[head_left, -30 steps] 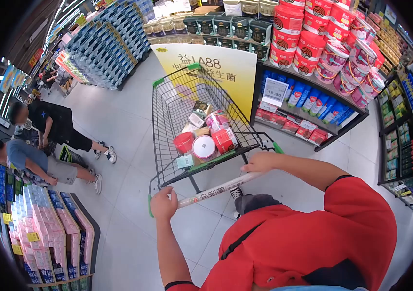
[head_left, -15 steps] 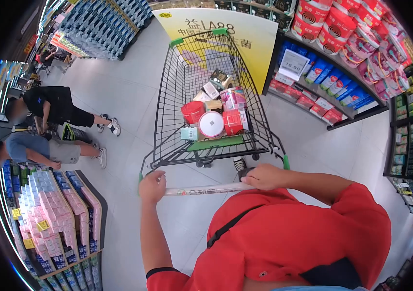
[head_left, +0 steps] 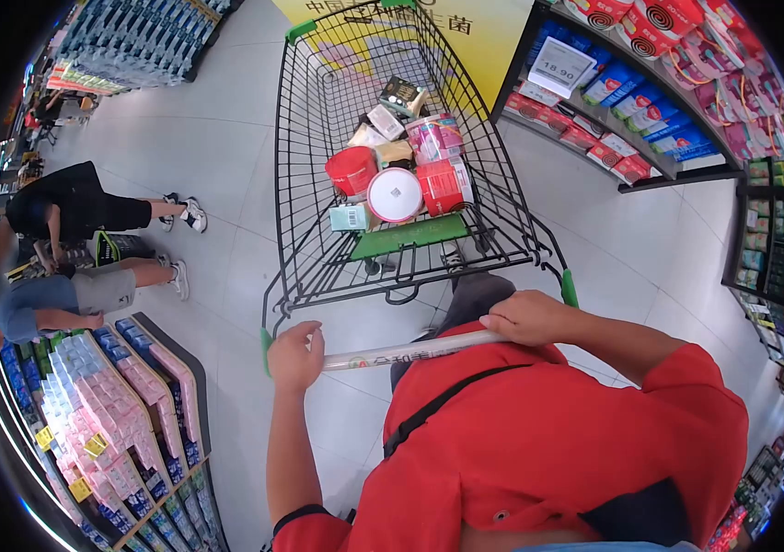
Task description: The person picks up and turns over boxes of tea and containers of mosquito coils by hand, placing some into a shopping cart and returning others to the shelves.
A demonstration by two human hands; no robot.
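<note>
Both my hands are on the handle (head_left: 410, 351) of a black wire shopping cart (head_left: 314, 293) with green corner pieces. My left hand (head_left: 296, 354) is closed round its left end, and my right hand (head_left: 528, 317) grips nearer the right end. Inside the basket lie a round tub with a white lid (head_left: 395, 195), a red tub (head_left: 351, 171), a red box (head_left: 441, 187), a pink and purple pack (head_left: 434, 138), a small pale green box (head_left: 350, 218) and a dark box (head_left: 401, 94). A green flap (head_left: 410, 236) is at the basket's near end.
A yellow and white sign (head_left: 479, 28) stands just beyond the cart. Right of it is a shelf (head_left: 631, 175) with blue packs and a price card (head_left: 561, 66). Two people (head_left: 79, 204) stand at left, above a display of pink packs (head_left: 102, 391). Stacked goods (head_left: 139, 41) rise at far left.
The cart and my hands have turned slightly, with the handle now tilted up to the right. The sign is closer to the top edge, and the two people have shifted left in view.
</note>
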